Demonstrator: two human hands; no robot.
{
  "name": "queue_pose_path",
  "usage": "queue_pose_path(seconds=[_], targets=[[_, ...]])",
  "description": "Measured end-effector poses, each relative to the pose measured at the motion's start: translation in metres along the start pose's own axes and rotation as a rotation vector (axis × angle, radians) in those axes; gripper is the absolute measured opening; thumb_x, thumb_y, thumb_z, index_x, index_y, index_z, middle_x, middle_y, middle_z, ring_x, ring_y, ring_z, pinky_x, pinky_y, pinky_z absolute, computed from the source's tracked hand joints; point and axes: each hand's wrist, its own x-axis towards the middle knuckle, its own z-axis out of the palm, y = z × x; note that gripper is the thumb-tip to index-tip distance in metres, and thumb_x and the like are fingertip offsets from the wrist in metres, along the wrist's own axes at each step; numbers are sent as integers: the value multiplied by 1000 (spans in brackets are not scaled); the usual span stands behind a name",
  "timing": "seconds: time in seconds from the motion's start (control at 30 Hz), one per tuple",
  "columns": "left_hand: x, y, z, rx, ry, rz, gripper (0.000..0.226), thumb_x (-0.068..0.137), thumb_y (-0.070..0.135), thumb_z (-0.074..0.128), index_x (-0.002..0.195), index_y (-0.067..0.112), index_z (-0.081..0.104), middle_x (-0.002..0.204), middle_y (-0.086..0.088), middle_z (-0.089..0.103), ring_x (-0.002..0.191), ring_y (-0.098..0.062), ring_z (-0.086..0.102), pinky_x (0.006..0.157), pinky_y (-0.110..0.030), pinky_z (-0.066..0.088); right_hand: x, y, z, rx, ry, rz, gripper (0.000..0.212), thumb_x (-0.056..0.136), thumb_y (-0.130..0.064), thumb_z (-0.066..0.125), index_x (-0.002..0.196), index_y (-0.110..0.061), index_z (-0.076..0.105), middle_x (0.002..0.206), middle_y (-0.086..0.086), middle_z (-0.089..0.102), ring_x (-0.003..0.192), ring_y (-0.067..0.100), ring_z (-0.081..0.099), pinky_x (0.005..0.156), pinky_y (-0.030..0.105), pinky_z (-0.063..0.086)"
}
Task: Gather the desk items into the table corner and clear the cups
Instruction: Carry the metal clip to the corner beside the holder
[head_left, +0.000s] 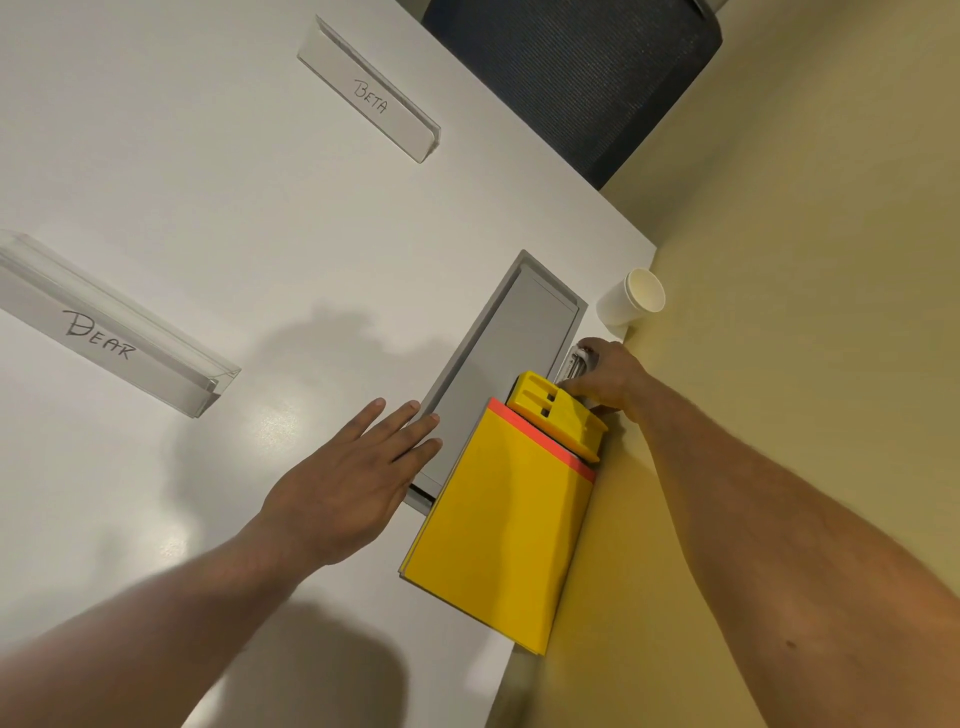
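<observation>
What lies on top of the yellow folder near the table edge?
A yellow block with slots lies on the yellow folder, at its orange-striped end. The right hand grips a white item just beyond; the block and hand hide its lower part.

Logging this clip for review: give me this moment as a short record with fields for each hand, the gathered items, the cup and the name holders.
left hand: open, fingers straight, over the white table beside the grey recessed hatch
right hand: grips a small white object, identity unclear
gathered items: yellow folder with orange strip at the table edge, yellow slotted block on it
cup: white paper cup at the corner
name holders: clear acrylic, "BETA", "BEAR"
</observation>
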Motion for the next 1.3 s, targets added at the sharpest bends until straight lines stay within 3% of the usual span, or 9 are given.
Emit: queue_pose_path(seconds=[0.6,1.3], targets=[[0,-1,2,3,10,-8,53,109,34,32,159,19,43,169,-5,34,158,-25,29,128,-48,14,0,4,5,-27,-8,-27,88,83,-26,87,157,-17,39,154,17,40,135,38,52,103,51,56],[1,0,5,-5,8,-12,53,109,35,30,158,20,42,169,-4,34,158,-25,30,127,-48,15,-11,4,9,-55,-6,-63,87,85,-29,86,156,-16,37,151,16,38,136,36,49,104,50,56]])
